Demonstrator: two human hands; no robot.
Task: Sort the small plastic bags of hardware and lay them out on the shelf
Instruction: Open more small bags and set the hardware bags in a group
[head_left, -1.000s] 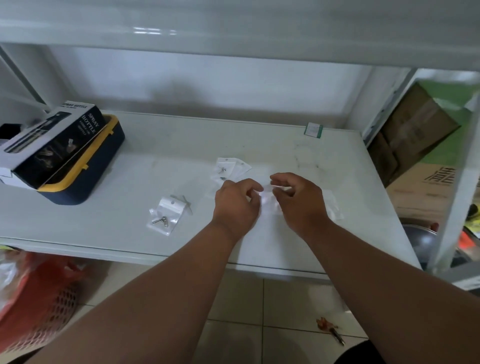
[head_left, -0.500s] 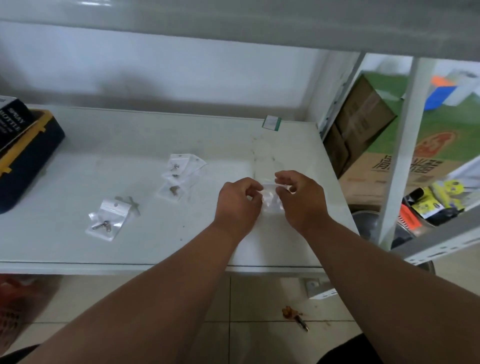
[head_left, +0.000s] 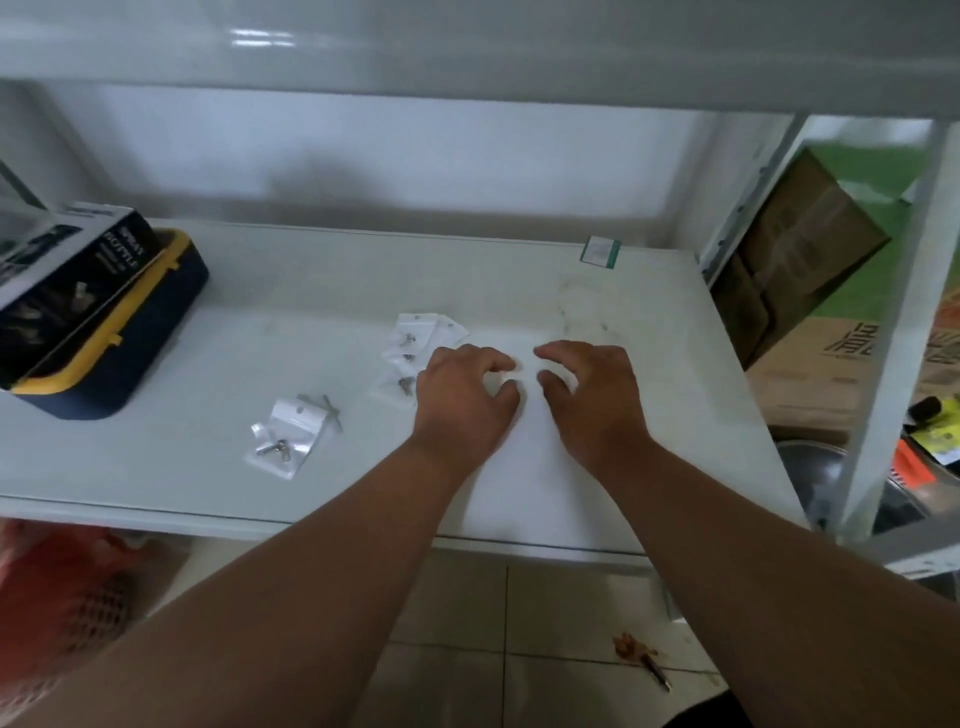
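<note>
On the white shelf (head_left: 311, 322), the left hand (head_left: 462, 400) and right hand (head_left: 592, 400) have let go of the bag, fingers now spread and empty, beside the bag pile (head_left: 410, 353).

A navy case with a yellow rim (head_left: 119, 364) sat at the left end, and a black-and-white box printed "SPRAY BOTTLE" (head_left: 62, 275) leaned tilted on top of it. A small white label with a green edge (head_left: 601, 251) lay flat near the back right corner. Beyond the white upright post (head_left: 893, 332), brown cardboard boxes (head_left: 795, 249) stood against a green one. Below, an orange mesh basket (head_left: 57, 608) showed at lower left on the tiled floor (head_left: 561, 623), where a small brown-handled tool (head_left: 644, 660) lay. A dark round metal pan (head_left: 810, 467) sat lower right.
</note>
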